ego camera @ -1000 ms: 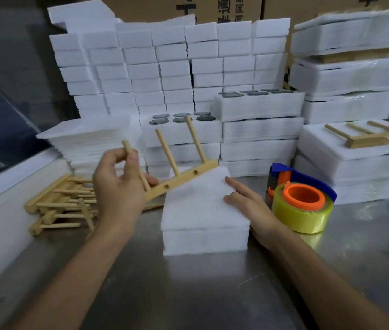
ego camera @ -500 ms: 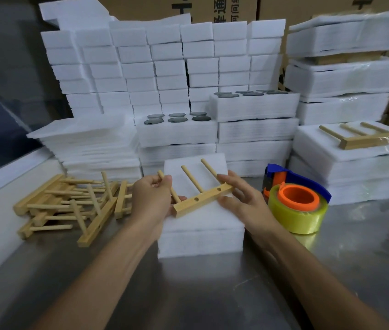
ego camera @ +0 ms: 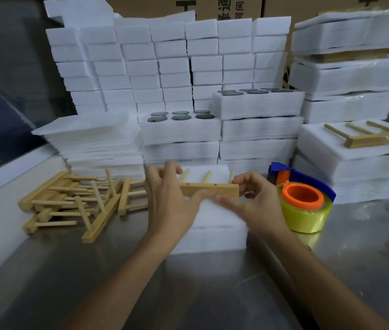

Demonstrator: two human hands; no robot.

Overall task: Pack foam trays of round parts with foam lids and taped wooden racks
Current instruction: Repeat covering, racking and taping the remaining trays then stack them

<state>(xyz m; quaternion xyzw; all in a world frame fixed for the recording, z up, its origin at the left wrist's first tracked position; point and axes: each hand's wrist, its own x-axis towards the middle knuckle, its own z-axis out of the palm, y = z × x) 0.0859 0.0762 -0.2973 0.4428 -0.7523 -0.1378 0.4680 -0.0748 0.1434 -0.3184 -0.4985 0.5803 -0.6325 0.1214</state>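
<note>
Since half a second ago I've swung the rack level: its bar now runs 9 to 3 o'clock over the lidded tray, pegs toward 12. Left hand grips its 9 o'clock end, right hand pinches the 3 o'clock end; tape lies nearer my right

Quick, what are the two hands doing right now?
Left hand: holding the wooden rack at its left end.
Right hand: holding the rack's right end.
</note>
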